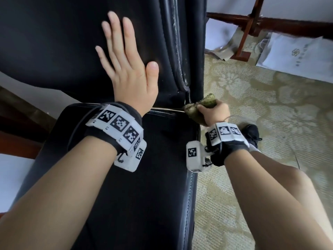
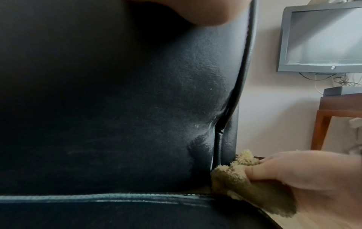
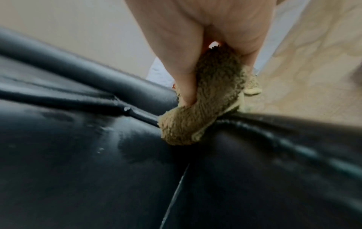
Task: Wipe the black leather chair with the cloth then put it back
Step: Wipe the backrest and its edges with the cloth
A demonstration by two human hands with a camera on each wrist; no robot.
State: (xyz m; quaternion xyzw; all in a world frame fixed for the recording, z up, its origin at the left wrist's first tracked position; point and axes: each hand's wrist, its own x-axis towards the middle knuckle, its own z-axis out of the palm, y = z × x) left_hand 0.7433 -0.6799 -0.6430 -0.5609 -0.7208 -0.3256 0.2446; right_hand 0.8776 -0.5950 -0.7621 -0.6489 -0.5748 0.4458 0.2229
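Note:
The black leather chair (image 1: pixel 54 51) fills the left and centre of the head view, backrest above and seat (image 1: pixel 144 195) below. My left hand (image 1: pixel 126 62) lies flat on the backrest, fingers straight and spread. My right hand (image 1: pixel 213 111) grips a bunched olive-green cloth (image 1: pixel 197 109) at the chair's right rear corner, where backrest meets seat. In the left wrist view the cloth (image 2: pixel 240 178) touches the bottom of the backrest's piping, with damp streaks beside it. In the right wrist view the cloth (image 3: pixel 205 111) presses into the crease between the leather parts.
Patterned beige carpet (image 1: pixel 270 105) spreads to the right of the chair, with my black shoe (image 1: pixel 251 134) on it. White paper bags (image 1: pixel 297 56) and dark wooden furniture legs (image 1: pixel 246 33) stand at the far right. A monitor (image 2: pixel 321 38) hangs on the wall.

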